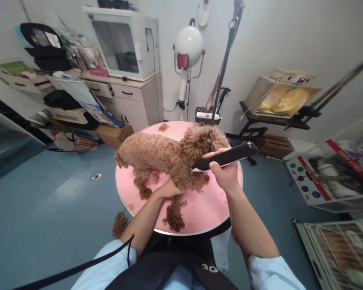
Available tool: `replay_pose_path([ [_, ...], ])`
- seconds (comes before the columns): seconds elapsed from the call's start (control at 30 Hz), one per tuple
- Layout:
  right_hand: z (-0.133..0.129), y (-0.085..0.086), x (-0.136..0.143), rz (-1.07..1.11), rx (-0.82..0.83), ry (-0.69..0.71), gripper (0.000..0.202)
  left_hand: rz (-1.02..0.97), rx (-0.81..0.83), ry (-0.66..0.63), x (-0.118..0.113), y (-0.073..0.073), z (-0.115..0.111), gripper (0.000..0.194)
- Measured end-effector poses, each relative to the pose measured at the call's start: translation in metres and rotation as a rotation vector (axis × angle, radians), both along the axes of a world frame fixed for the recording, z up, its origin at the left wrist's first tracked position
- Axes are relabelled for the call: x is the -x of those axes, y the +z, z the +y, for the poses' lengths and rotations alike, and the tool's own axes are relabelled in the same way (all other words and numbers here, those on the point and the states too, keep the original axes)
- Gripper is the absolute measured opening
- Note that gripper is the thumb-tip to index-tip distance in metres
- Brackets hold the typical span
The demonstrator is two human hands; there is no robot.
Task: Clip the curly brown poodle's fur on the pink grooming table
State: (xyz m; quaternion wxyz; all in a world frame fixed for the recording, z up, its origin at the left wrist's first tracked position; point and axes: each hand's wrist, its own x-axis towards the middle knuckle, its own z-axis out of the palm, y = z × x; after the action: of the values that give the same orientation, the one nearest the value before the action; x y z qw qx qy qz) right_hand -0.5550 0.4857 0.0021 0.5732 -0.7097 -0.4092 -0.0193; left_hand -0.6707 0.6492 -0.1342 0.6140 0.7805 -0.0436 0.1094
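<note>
Centrally, a round pink grooming table (205,209) with a metal rim bears a small dog (157,155) of curly, reddish-brown coat, standing side-on with its head toward the right. A thin leash (222,72) rises from its neck to an overhead arm. Loose tufts of clipped fur (163,127) lie on the pink top, and another clump (120,224) lies on the blue floor just beside the table.

Right hand (225,173): fingers wrapped around a black, elongated electric clipper (226,156), whose front end meets the fur at the dog's neck and chest. Left hand (168,189): closed around the dog's near front leg, just under the chest (the fingertips are buried in fur). Both forearms are bare below light blue sleeves; a black cord (78,268) runs across the left sleeve.

Containers — at the back left, a white cabinet (125,42) with a clear door stands on a beige set of drawers, a dark object inside it, too dim to identify. Open cardboard boxes (282,94) sit on a black stand at right, showing yellow contents. A wire cage (345,251) occupies the lower right corner. A white, dome-headed dryer (188,46) stands against the wall.
</note>
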Motion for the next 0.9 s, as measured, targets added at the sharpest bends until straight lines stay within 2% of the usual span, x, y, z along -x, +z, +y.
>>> replay_pose_path([
  [0.03, 0.002, 0.0, 0.002, -0.012, -0.015, -0.035, 0.021, -0.005, 0.005, 0.0, 0.0, 0.0, 0.0, 0.069],
  [0.1, 0.007, -0.005, 0.006, -0.007, 0.06, -0.008, 0.02, -0.009, 0.0, -0.002, -0.001, -0.002, 0.0, 0.072],
  [0.23, 0.005, -0.025, 0.01, 0.056, 0.23, 0.138, 0.019, 0.033, -0.038, -0.008, -0.002, -0.007, 0.002, 0.075],
  [0.3, -0.002, -0.034, 0.009, 0.062, 0.286, 0.261, 0.018, 0.049, -0.028, -0.033, -0.001, -0.006, 0.003, 0.072],
  [0.37, -0.009, -0.039, 0.007, 0.058, 0.224, 0.307, 0.019, 0.047, -0.021, -0.06, 0.0, -0.003, 0.003, 0.062],
  [0.4, -0.01, -0.04, 0.006, 0.061, 0.128, 0.251, 0.021, 0.037, -0.023, -0.07, 0.001, -0.001, 0.003, 0.058],
  [0.47, -0.008, -0.04, 0.005, 0.081, -0.099, 0.036, 0.024, 0.002, -0.045, -0.077, 0.003, 0.004, 0.003, 0.058],
  [0.53, -0.001, -0.039, 0.006, 0.1, -0.185, -0.112, 0.024, -0.031, -0.067, -0.072, 0.003, 0.007, 0.003, 0.065],
  [0.57, 0.003, -0.04, 0.007, 0.111, -0.155, -0.114, 0.023, -0.038, -0.076, -0.069, 0.004, 0.008, 0.004, 0.068],
  [0.67, 0.007, -0.047, 0.014, 0.163, 0.032, 0.042, 0.02, -0.012, -0.094, -0.088, 0.004, 0.01, 0.004, 0.065],
  [0.73, 0.002, -0.052, 0.018, 0.2, 0.08, 0.11, 0.019, 0.034, -0.096, -0.119, 0.004, 0.01, 0.004, 0.059],
  [0.8, -0.005, -0.053, 0.018, 0.213, -0.01, 0.06, 0.019, 0.067, -0.091, -0.14, 0.005, 0.011, 0.003, 0.053],
  [0.9, -0.007, -0.042, 0.019, 0.191, -0.19, -0.105, 0.015, 0.024, -0.066, -0.116, 0.005, 0.013, 0.002, 0.058],
])
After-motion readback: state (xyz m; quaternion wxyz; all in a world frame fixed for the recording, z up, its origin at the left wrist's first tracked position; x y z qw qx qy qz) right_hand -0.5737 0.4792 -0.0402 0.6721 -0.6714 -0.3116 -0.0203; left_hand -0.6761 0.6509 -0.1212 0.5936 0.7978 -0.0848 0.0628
